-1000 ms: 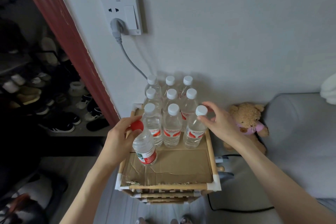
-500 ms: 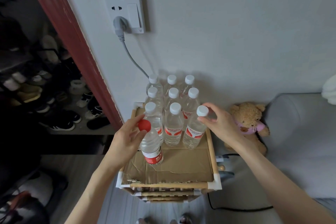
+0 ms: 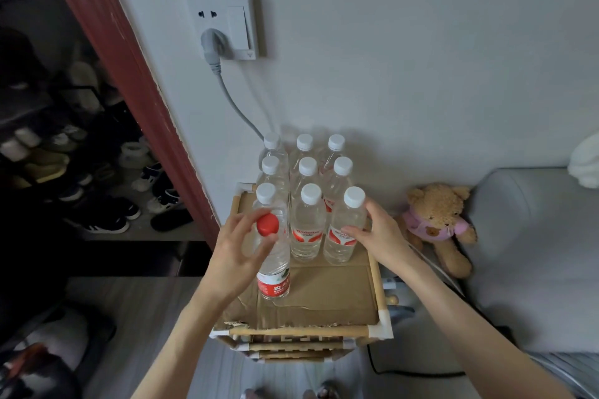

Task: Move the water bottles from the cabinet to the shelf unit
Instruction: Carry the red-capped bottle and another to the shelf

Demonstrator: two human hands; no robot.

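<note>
Several white-capped water bottles stand in three rows on the cardboard top of a bamboo shelf unit (image 3: pixel 375 282) against the wall. My left hand (image 3: pixel 238 249) grips a red-capped bottle (image 3: pixel 274 257) by its neck and shoulder, standing it on the cardboard just in front of the left column. My right hand (image 3: pixel 379 233) holds the body of the front right white-capped bottle (image 3: pixel 345 230), fingers wrapped round its side near the label.
A teddy bear (image 3: pixel 437 220) leans against a grey sofa (image 3: pixel 531 243) right of the shelf unit. A wall socket (image 3: pixel 223 23) with a grey cable is above. A dark doorway with shoes (image 3: pixel 107 220) lies to the left. Cables run on the floor.
My left hand has brought the red-capped bottle right and back, close to the left column. My right hand has slid from the front right bottle's cap down to its body.
</note>
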